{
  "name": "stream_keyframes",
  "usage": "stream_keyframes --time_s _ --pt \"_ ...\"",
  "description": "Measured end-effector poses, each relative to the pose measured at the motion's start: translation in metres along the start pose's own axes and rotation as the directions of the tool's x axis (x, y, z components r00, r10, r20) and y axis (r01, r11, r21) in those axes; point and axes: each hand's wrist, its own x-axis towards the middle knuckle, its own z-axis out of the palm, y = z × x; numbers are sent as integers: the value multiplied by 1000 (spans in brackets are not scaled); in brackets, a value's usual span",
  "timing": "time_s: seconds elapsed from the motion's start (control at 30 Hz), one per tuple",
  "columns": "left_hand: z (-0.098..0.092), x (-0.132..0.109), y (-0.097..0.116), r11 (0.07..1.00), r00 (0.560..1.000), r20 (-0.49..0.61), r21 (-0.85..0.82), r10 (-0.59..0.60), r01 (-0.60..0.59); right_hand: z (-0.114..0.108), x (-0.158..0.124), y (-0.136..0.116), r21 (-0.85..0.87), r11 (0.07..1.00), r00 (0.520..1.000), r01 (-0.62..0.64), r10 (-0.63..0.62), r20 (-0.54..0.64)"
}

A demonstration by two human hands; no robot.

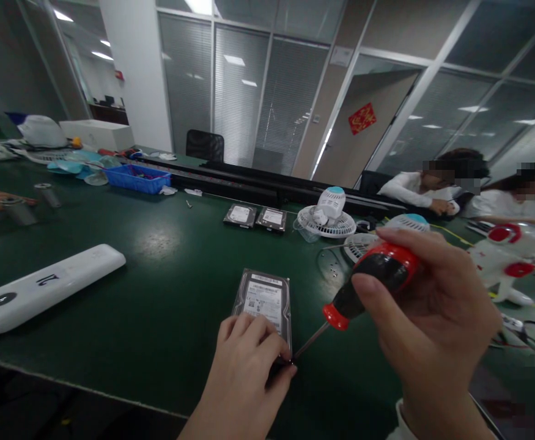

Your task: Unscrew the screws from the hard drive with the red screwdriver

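Hard drive point(263, 299), near end held under left grip point(246, 360), right grip point(446, 305) clasping screwdriver point(347, 299)

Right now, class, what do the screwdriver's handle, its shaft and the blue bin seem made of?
Handle: probably plastic, glossy red; duller black parts may be rubber. Shaft: likely steel, slim with grey sheen. Blue bin: apparently plastic, evenly coloured, sheen unclear.

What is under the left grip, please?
Under the left grip lies the near part of a hard drive; its far part, with a printed label, shows beyond. The covered surface cannot be seen, nor can the drive's underside.
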Motion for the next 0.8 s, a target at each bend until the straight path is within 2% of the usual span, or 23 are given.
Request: stream_keyframes --time_s 0.07,0.23,0.3,0.43,0.5,0.6,0.67,0.8 --pt "0 0 1 1000 1000 -1 6 3 -3 1 0 -1 16 1000 1000 -24 25 -12" --pt "0 0 1 999 1000 -21 33 20 -20 3 -3 -2 185 971 988 -153 149 35" --pt "1 0 1 999 999 -31 34 26 -25 5 -1 -3 153 981 992 -123 119 34" --pt "1 0 1 999 998 -54 24 31 -29 7 4 -7 -15 1000 1000 -24 24 -10" --pt "1 0 2 999 998 -52 26 25 -23 9 3 -9 -2 998 998 -61 61 -21" --pt "1 -1 3 999 998 -54 36 25 -23 14 1 -10 136 979 987 -153 158 -21" --pt "0 -1 4 999 998 -62 42 30 -27 17 0 -9 199 967 986 -158 164 -13" --pt "-1 -1 4 998 998 -64 60 29 -25 22 2 -6 37 997 998 -62 63 -18"
